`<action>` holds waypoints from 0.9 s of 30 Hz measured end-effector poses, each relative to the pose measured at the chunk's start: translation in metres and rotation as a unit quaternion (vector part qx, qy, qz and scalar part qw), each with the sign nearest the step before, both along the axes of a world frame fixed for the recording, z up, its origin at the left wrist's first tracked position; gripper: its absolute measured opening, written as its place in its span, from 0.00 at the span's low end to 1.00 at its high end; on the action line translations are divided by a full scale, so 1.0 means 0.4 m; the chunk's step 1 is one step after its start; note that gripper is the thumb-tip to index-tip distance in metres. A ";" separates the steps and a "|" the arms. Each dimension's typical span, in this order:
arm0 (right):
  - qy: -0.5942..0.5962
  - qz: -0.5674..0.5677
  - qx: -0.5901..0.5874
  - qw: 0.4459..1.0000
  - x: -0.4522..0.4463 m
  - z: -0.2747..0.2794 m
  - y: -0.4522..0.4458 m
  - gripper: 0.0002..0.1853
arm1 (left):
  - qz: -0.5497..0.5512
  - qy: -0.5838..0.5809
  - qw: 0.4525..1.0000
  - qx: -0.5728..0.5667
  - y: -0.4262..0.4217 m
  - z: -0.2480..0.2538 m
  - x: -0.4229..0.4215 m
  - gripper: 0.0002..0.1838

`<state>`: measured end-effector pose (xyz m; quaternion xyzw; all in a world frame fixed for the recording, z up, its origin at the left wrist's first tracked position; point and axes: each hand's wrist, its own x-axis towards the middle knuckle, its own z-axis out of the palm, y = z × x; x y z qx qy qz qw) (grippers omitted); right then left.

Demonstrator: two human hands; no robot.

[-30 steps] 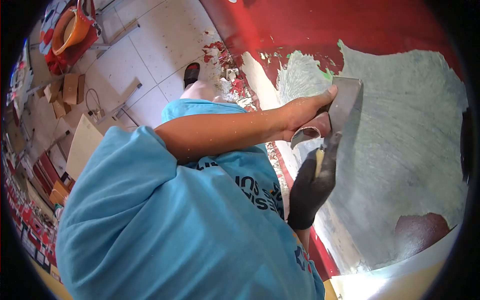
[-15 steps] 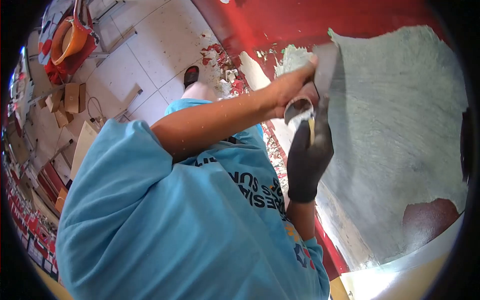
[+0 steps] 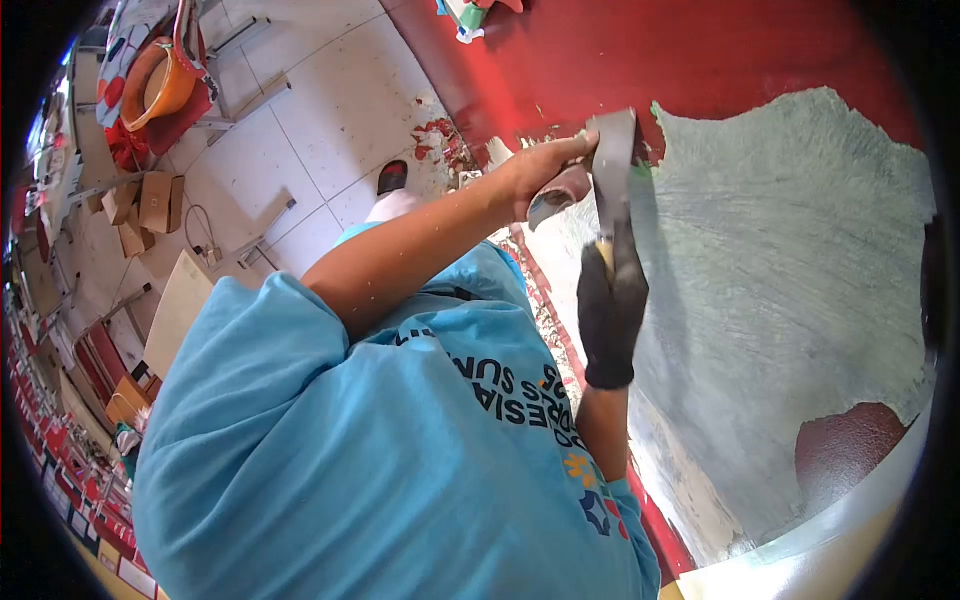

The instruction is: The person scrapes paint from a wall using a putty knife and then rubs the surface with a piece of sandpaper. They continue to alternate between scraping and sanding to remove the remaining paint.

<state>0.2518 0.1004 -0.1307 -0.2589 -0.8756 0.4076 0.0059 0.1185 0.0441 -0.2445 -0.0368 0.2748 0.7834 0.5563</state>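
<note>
My left hand [image 3: 548, 172], bare, is closed around a curled sheet [image 3: 563, 192], pinkish outside and greyish inside. Its fingertips reach the edge of a wide grey metal blade. That blade belongs to a putty knife [image 3: 614, 165] with a pale handle, gripped in my right hand [image 3: 612, 310], which wears a black glove. Behind the blade is a red surface [image 3: 760, 60] with a large pale grey-green patch [image 3: 780, 260], ragged at its edges. Whether the blade touches the surface I cannot tell.
White floor tiles [image 3: 310, 130] lie at upper left, with red and white flakes [image 3: 440, 140] by the red surface. A foot in a dark shoe [image 3: 392, 178] stands there. Farther left are an orange container [image 3: 172, 95], cardboard boxes [image 3: 158, 202] and metal-legged furniture.
Both hands have shifted left with the putty knife and the curled sheet. More of the blade now shows, and the curled sheet sits farther from my gloved hand. The view has shifted slightly.
</note>
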 end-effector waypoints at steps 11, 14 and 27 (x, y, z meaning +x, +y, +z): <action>0.041 -0.147 -0.396 0.906 0.153 0.051 0.022 0.33 | -0.093 0.233 0.966 -0.060 -0.103 0.037 -0.042 0.23; 0.040 -0.169 -0.410 0.895 0.162 0.048 0.010 0.33 | -0.108 0.214 0.970 -0.034 -0.122 0.101 -0.048 0.13; 0.074 -0.124 -0.451 0.881 0.156 0.041 -0.067 0.29 | -0.175 0.327 0.915 -0.160 -0.242 0.223 -0.123 0.32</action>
